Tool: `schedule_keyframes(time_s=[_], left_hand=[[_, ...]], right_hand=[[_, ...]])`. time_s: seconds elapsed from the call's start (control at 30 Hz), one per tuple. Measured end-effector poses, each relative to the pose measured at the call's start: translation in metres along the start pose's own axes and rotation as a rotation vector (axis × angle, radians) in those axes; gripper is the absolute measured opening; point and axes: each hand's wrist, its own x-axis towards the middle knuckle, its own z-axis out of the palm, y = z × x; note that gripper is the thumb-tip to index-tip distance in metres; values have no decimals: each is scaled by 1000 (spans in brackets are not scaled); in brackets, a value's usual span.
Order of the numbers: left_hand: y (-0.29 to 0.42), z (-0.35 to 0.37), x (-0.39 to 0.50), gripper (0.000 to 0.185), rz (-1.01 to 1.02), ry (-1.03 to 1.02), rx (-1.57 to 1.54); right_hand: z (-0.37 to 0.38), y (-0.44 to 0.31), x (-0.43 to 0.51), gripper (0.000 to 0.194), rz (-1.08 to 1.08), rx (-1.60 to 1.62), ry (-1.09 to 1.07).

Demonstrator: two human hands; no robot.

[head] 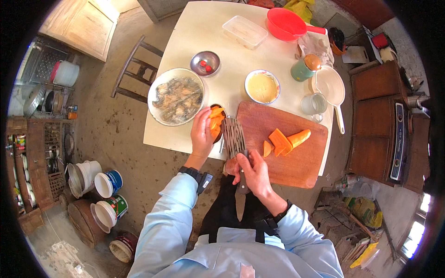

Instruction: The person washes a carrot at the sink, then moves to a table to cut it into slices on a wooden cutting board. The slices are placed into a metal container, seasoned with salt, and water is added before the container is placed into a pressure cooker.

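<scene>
My right hand (254, 172) grips the dark handle of a cleaver (233, 137), its broad patterned blade pointing away from me beside the cutting board's left edge. Orange vegetable pieces (216, 121) lie in a small dark bowl left of the blade. My left hand (202, 131) is at that bowl's left side, fingers against a piece at the rim; whether it holds the piece I cannot tell. More cut orange chunks (281, 140) and a tapered end piece (299, 137) rest on the brown wooden cutting board (295, 170). A narrow pointed blade (240, 205) shows below my right hand.
A large bowl of food under clear film (153, 107) stands left, with a metal bowl (205, 55) behind it. Beyond the board are a bowl of pale yellow liquid (262, 87), a glass mug (313, 105), a white ladle (328, 87), a green jar (301, 71) and a red basin (285, 25).
</scene>
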Motion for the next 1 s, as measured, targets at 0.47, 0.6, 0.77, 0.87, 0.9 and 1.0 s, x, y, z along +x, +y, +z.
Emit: schedule_keyframes(time_s=[0.47, 0.6, 0.77, 0.87, 0.9, 1.0], left_hand=[[126, 88, -38, 55, -125, -400, 336], [129, 118, -48, 53, -147, -408, 332], [114, 116, -66, 31, -108, -405, 323], [108, 108, -68, 27, -82, -380, 234], [106, 106, -68, 28, -94, -385, 223], [106, 102, -71, 36, -190, -422, 185]], right_hand=[[-154, 57, -132, 20, 207, 78, 295], [-170, 76, -137, 16, 201, 135, 352], [-161, 99, -114, 16, 133, 278, 315], [-148, 109, -97, 17, 119, 301, 280], [-142, 112, -92, 17, 131, 331, 275], [-122, 120, -80, 18, 106, 281, 244]])
